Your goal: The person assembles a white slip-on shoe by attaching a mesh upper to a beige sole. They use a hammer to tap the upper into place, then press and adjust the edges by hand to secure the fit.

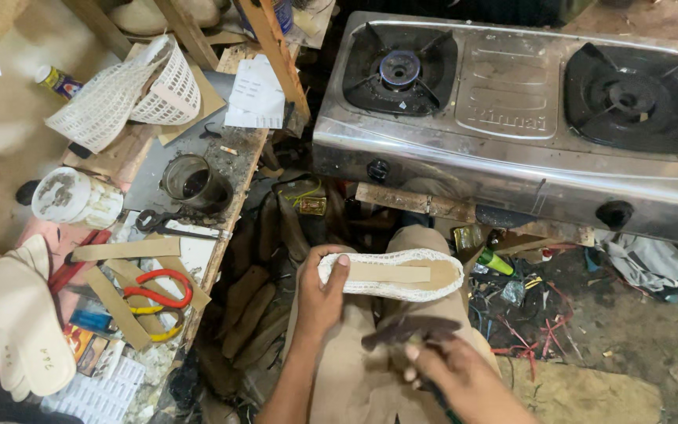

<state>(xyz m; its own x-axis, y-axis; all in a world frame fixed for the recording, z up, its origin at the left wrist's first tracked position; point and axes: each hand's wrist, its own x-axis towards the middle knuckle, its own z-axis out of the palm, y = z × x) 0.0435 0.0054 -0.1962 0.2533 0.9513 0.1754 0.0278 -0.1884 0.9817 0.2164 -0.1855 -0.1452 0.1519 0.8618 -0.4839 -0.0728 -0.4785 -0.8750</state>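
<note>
My left hand [321, 292] grips the heel end of a shoe sole [402, 275] wrapped in white mesh, with a tan strip along its middle, held sole-up over my lap. My right hand [453, 375] is below it near my knee, fingers closed around a dark flat tool [406, 330] whose blade points left toward the sole. The tool is blurred and does not touch the sole.
A steel two-burner gas stove [527, 110] stands ahead. On the left workbench lie red-and-yellow scissors [158, 302], tan strips [123, 251], a jar [190, 182], white mesh pieces [131, 90] and stacked beige insoles [21, 314]. Wooden shoe lasts [249, 302] and scraps litter the floor.
</note>
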